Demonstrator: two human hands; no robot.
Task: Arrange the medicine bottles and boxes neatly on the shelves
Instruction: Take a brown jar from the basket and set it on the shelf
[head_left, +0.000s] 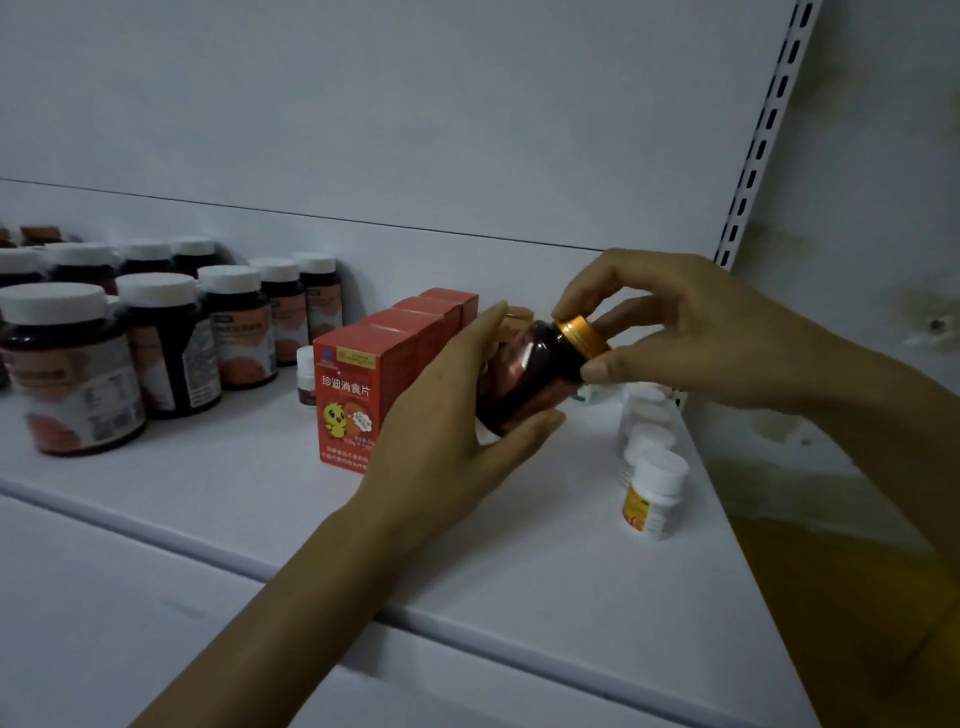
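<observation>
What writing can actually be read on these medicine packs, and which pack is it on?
"珍迪消食片": large white characters on the front red box, above a yellow cartoon chick.
Smaller lines at the bottom of that box: too blurred to read.
Labels on the white-capped dark bottles: blurred, unreadable.
Small white bottle with a yellow label: too small to read.
Gold-capped brown bottle, held by both hands: no readable text.
</observation>
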